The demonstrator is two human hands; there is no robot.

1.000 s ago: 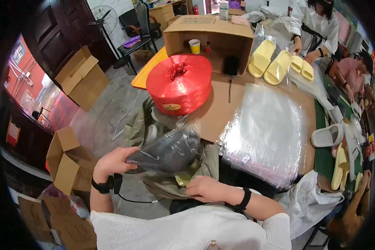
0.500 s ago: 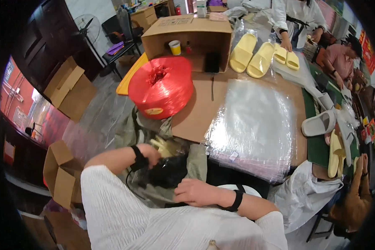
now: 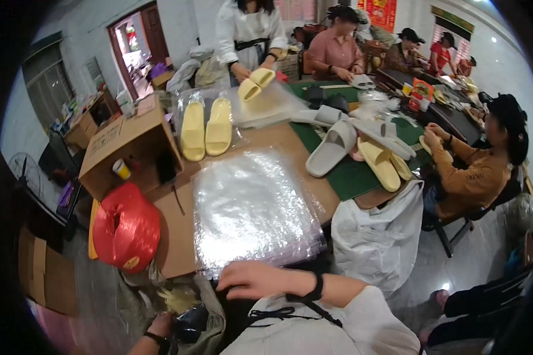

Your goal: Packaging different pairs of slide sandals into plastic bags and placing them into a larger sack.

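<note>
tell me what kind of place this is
Likely a small slipper-packing workshop: yellow slippers and grey slippers lie on a long table beside a stack of clear plastic bags, with several seated people.

A red twine spool [image 3: 126, 228], pale yellow slippers [image 3: 206, 128], grey slipper [image 3: 331, 148], green mat [image 3: 352, 174].

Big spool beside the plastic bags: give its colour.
Red, the spool of twine at the table's left edge; head view.

White walls [image 3: 186, 23], open doorway [image 3: 137, 44], grey floor [image 3: 474, 260].
</note>
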